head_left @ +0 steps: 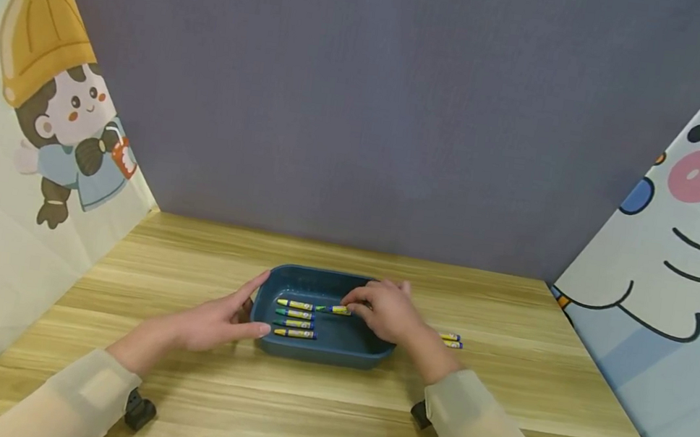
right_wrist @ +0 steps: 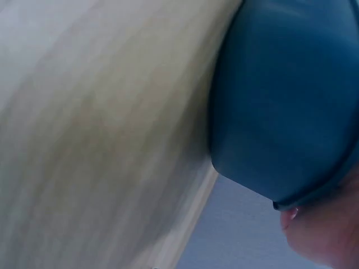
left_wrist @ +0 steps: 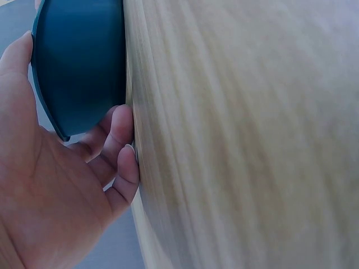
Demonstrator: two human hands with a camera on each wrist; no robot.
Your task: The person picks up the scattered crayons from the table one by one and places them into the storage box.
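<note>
A dark blue plastic box [head_left: 323, 355] stands on the table. Several crayons [head_left: 294, 333] with yellow-and-blue wrappers lie in a column at its left, tips to the left. My left hand [head_left: 213, 322] holds the box's left end, thumb at the near corner and index finger along the rim farther back. Its other fingers [left_wrist: 120, 131] curl low beside the box wall. Inside the box my right hand [head_left: 387, 312] pinches a green-tipped crayon [head_left: 336, 310], its tip close to the top crayon of the column. In the right wrist view only part of the hand shows, past the box rim.
Two more crayons [head_left: 451, 341] lie on the wooden table [head_left: 273, 413] right of the box, partly behind my right forearm. A grey panel [head_left: 364, 104] rises at the back, with cartoon-printed panels at left and right.
</note>
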